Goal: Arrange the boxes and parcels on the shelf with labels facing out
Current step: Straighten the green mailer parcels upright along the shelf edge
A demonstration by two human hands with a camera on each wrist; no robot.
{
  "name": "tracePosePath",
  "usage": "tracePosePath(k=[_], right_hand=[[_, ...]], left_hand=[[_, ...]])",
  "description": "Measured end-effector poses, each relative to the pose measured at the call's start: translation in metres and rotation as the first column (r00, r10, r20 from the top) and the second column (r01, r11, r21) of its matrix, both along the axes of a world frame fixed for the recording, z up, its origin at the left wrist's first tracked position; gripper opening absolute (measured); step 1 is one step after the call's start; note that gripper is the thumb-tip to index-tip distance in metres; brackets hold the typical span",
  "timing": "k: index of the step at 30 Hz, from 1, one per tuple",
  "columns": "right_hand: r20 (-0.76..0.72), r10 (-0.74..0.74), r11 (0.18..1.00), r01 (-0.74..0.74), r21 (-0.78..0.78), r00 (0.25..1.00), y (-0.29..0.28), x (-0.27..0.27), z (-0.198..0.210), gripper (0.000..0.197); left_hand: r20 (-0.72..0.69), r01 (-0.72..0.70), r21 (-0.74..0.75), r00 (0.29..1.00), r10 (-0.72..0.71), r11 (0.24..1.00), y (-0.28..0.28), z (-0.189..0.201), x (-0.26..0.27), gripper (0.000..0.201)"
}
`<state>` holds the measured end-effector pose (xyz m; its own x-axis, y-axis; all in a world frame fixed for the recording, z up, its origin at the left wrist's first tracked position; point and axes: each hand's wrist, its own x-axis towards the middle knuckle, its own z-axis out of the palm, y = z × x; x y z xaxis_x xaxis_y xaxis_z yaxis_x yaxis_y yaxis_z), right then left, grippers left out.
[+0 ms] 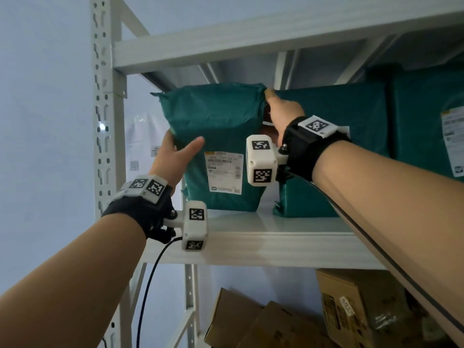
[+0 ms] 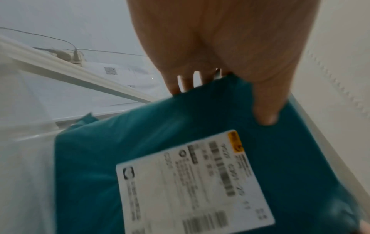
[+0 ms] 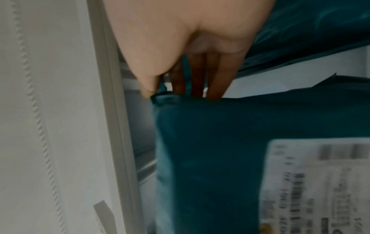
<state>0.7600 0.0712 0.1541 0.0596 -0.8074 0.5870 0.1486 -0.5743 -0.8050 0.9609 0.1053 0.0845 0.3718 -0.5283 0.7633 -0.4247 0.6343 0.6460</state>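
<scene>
A teal plastic-wrapped parcel (image 1: 221,126) stands upright at the left end of the white shelf board (image 1: 276,242), its white label (image 1: 224,172) facing out. My left hand (image 1: 175,151) grips its left edge, thumb on the front and fingers behind; the left wrist view shows the thumb (image 2: 266,110) on the wrap above the label (image 2: 192,186). My right hand (image 1: 281,109) holds the parcel's upper right corner, fingers (image 3: 216,85) tucked behind the parcel (image 3: 210,158) and thumb at the top corner.
A second teal parcel (image 1: 339,151) stands just right of the first, and a third (image 1: 431,116) with a label further right. The shelf's perforated post (image 1: 104,121) is at the left. Cardboard boxes (image 1: 351,307) lie on the level below.
</scene>
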Motion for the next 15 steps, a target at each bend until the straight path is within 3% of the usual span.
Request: tracePosePath(k=[3,5,9,12,15], right_hand=[[0.108,0.059,0.997,-0.063,0.04,0.992,-0.015,-0.007,0.0,0.04],[0.016,0.066,0.998,-0.066,-0.014,0.998,-0.002,-0.008,-0.005,0.032],[-0.142,0.044,0.997,-0.054,-0.063,0.989,0.008,-0.001,-0.016,0.051],[-0.233,0.047,0.994,-0.067,-0.082,0.971,0.007,0.0,-0.023,0.062],[-0.319,-0.006,1.0,0.015,0.025,0.948,0.001,0.0,-0.032,0.088]], left_hand=[[-0.013,-0.044,-0.048,0.999,0.044,0.998,0.005,0.01,-0.004,0.04],[-0.099,-0.12,-0.104,0.989,0.109,0.987,0.007,0.016,-0.001,0.025],[-0.288,-0.132,-0.099,0.953,0.098,0.986,0.007,0.021,-0.001,0.001],[-0.322,-0.162,-0.065,0.937,0.133,0.985,0.001,0.019,-0.005,0.008],[-0.339,-0.11,0.055,0.933,0.122,0.992,-0.007,0.011,-0.008,0.02]])
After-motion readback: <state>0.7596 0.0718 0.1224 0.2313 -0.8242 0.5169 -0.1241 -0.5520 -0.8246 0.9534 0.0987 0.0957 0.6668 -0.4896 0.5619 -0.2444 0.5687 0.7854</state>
